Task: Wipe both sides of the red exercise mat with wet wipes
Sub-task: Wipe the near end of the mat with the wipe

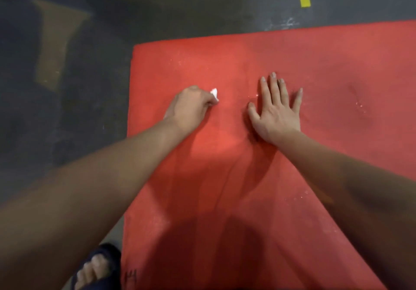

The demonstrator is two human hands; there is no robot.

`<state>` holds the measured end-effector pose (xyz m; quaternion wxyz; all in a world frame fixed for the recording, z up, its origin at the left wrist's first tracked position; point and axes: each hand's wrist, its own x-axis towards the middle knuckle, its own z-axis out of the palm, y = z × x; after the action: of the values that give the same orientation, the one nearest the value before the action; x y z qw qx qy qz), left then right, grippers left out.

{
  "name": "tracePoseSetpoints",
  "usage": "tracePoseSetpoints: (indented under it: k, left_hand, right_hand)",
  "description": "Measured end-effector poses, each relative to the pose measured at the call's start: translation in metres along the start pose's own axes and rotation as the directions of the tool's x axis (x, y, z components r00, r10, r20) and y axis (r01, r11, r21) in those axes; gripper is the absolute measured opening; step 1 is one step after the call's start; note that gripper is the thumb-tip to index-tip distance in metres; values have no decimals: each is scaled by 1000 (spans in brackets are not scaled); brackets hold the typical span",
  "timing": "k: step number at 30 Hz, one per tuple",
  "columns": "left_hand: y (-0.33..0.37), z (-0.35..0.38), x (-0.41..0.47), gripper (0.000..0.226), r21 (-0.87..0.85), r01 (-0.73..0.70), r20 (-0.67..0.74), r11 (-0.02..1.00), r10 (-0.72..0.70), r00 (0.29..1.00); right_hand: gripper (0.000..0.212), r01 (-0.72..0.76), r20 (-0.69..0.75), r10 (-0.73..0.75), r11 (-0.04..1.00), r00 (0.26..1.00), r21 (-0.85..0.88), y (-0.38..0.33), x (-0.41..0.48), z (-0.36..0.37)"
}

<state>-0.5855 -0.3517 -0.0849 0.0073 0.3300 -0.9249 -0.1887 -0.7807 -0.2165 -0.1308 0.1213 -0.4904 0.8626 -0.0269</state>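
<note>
Dark scrawl [131,276] at near-left corner of the red mat [225,60] — blurred, no text legible

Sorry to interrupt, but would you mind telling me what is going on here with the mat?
A person is cleaning a red exercise mat that lies on a dark floor. The left hand grips a small white wet wipe against the mat. The right hand presses flat on it with its fingers spread. White specks dot the surface to the right.

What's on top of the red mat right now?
The left hand grips a crumpled white wet wipe against the red exercise mat; the right hand lies flat on it. Most of the wipe is hidden in the fist.
</note>
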Motion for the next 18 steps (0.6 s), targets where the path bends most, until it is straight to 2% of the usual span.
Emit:
tracePoseSetpoints:
  k: [2, 5, 7, 8, 10, 12, 14, 15, 18]
  left_hand:
    - [17, 17, -38, 49, -57, -64, -59, 996, 60, 996]
    - [33, 32, -89, 34, -151, -183, -65, 971, 174, 983]
    - [26, 25, -91, 37, -101, -227, -39, 969, 224, 974]
    - [21, 16, -83, 40, -54, -195, -17, 979, 195, 981]
    - [14, -3, -65, 38, 25, -39, 49, 999, 38, 998]
    - [14, -7, -57, 35, 71, 24, 111, 997, -31, 993]
    - [29, 4, -74, 53, 48, -5, 133, 999, -2, 991]
    - [38, 13, -87, 57, 3, -21, 99, 1000, 21, 995]
    - [48, 37, -132, 39, -131, -150, 39, 980, 156, 987]
  right_hand:
    - [74, -24, -30, 25, 999, 999, 23, 4, -29, 5]
    - [72, -6, -84, 10, 999, 996, 44, 11, -92, 16]
    - [70, 56, -94, -53, 998, 994, 29, 15, -123, 21]
    - [70, 79, -91, -76, 996, 993, 30, 16, -132, 22]
    - [73, 93, -44, -91, 995, 995, 29, 14, -141, 23]
    - [84, 116, 45, -116, 993, 992, -4, 10, -147, 20]
    - [102, 140, 153, -133, 990, 979, -36, 8, -147, 16]
    - [112, 135, 205, -127, 990, 970, -26, 8, -145, 13]
    - [142, 120, 368, -117, 993, 922, 14, 11, -136, 2]
